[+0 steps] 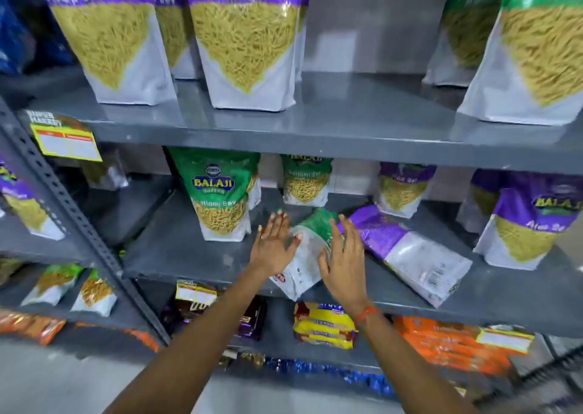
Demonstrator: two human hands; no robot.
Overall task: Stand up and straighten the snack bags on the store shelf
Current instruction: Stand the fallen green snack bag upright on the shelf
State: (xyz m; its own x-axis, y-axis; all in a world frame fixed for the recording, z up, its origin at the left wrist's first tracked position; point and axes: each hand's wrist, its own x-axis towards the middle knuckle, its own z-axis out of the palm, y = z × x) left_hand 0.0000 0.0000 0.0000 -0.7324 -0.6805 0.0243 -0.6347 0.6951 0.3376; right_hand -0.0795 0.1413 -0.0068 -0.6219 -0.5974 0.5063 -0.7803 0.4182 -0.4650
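Observation:
A green snack bag (307, 249) lies flat on the middle grey shelf (176, 249), its bottom end toward the front edge. My left hand (273, 245) hovers at its left side, fingers spread, and my right hand (345, 256) is at its right side, also spread; neither grips it. Just to the right a purple snack bag (407, 249) lies flat too, slanted across the shelf. An upright green bag (220, 193) stands to the left. Upright purple bags stand at the back (402, 188) and at the far right (530, 221).
The upper shelf (347, 114) holds tall upright purple (246, 38) and green (542, 51) bags. Below are yellow packets (325, 325), orange packets (448, 344) and dark packets (249, 319). A perforated upright post (72, 211) divides off the neighbouring rack on the left.

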